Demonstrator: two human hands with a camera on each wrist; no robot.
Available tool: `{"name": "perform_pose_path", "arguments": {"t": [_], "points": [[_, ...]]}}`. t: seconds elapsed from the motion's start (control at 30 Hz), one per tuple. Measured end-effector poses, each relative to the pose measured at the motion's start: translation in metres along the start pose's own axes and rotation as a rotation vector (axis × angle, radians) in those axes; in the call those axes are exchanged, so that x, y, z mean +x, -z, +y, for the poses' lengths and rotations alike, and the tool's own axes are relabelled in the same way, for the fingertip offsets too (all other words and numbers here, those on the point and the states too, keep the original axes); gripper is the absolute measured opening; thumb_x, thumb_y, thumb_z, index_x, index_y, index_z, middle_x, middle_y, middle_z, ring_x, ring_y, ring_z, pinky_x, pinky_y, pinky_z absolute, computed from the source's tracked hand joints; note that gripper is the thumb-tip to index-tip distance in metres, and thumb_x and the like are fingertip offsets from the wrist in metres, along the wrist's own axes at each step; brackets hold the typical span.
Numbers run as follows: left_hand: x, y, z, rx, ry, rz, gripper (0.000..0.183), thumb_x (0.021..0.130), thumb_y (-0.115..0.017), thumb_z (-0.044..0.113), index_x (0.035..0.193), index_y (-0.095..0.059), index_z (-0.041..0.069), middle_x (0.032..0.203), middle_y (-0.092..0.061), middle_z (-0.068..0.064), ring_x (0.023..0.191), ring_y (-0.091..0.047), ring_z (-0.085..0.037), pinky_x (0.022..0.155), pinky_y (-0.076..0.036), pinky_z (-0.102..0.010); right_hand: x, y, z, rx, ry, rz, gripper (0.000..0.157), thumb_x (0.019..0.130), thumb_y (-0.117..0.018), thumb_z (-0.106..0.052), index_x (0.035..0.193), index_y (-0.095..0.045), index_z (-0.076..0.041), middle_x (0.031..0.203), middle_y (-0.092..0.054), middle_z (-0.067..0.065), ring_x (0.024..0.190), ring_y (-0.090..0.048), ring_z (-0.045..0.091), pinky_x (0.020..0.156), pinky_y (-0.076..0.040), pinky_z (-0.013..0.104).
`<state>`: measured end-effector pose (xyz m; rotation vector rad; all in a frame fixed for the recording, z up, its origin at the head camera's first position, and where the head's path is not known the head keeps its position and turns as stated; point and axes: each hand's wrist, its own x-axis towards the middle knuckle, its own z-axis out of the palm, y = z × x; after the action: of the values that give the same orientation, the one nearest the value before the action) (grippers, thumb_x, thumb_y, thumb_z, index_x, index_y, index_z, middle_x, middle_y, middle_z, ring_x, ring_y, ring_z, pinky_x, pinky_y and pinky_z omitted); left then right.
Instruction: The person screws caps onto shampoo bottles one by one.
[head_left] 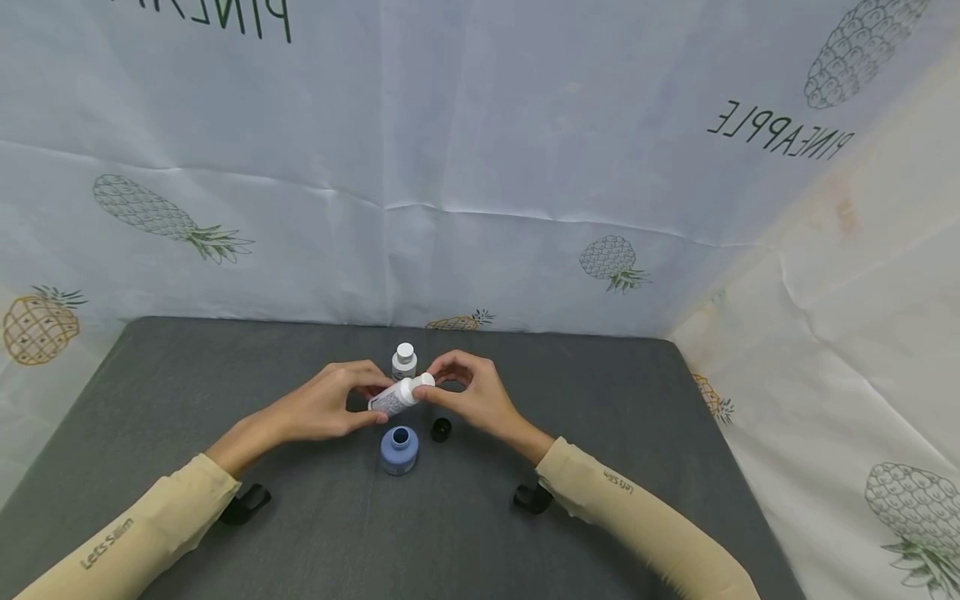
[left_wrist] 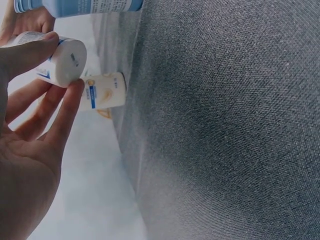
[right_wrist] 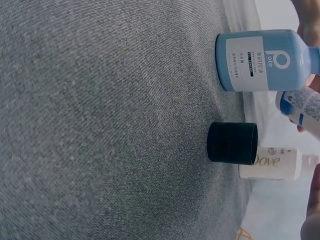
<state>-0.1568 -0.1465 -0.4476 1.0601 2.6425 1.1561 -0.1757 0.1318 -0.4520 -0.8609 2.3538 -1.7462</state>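
A small white bottle (head_left: 392, 400) is held tilted above the table by my left hand (head_left: 318, 406), thumb on one side and fingers on the other. In the left wrist view its round base faces the camera. At its upper end, my right hand (head_left: 480, 398) pinches the white cap (head_left: 424, 381) between thumb and fingers. Below the hands stands an upright blue bottle (head_left: 398, 454), its neck uncapped. Beside it on the right sits a black cap (right_wrist: 232, 143). Behind the held bottle, another white bottle (head_left: 404, 363) stands capped, labelled Dove in the right wrist view.
The dark grey table (head_left: 330, 517) has its back edge against a hanging cloth (head_left: 480, 158) printed with pineapples. Black wrist devices (head_left: 246, 504) show under both sleeves, close to the tabletop.
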Motion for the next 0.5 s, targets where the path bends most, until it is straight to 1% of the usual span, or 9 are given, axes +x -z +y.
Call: {"name": "perform_pose_path", "arguments": {"t": [0.1,0.27,0.4,0.5], "points": [[0.0001,-0.0005,-0.0005,-0.004,-0.004,0.004,0.034,0.093,-0.088,0.016,0.125,-0.079,0.008,0.113,-0.076,-0.001,0.099,-0.074,-0.011,0.088,-0.067,-0.041,0.0002,-0.0004,0.0008,0.000,0.005,0.004,0.022,0.091,-0.085,-0.001,0.109,-0.073,-0.001,0.108,-0.075,0.019,0.096,-0.072,0.003,0.096,-0.065,0.053],[-0.0009,-0.0004,-0.0014,-0.004,0.003,0.015,0.034,0.092,-0.088,0.014,0.125,-0.079,0.009,0.112,-0.076,0.001,0.098,-0.073,-0.010,0.088,-0.067,-0.041,-0.0001,-0.0010,0.0016,0.006,0.007,0.002,0.023,0.092,-0.085,-0.003,0.111,-0.073,-0.002,0.109,-0.075,0.019,0.096,-0.073,0.007,0.096,-0.064,0.057],[-0.0012,-0.0005,-0.0016,-0.001,0.001,0.029,0.034,0.091,-0.089,0.012,0.124,-0.080,0.009,0.110,-0.076,0.002,0.097,-0.073,-0.007,0.087,-0.067,-0.042,-0.0011,-0.0003,0.0005,0.017,-0.012,-0.016,0.028,0.092,-0.088,-0.010,0.115,-0.074,-0.003,0.113,-0.075,0.017,0.101,-0.073,0.008,0.100,-0.062,0.059],[-0.0013,-0.0002,-0.0010,0.001,-0.003,0.038,0.035,0.090,-0.089,0.011,0.123,-0.080,0.009,0.110,-0.076,0.002,0.097,-0.073,-0.007,0.087,-0.067,-0.041,-0.0018,0.0023,-0.0012,0.040,-0.009,-0.042,0.034,0.092,-0.089,-0.015,0.120,-0.073,-0.004,0.120,-0.075,0.018,0.107,-0.073,0.007,0.105,-0.061,0.059]]}}
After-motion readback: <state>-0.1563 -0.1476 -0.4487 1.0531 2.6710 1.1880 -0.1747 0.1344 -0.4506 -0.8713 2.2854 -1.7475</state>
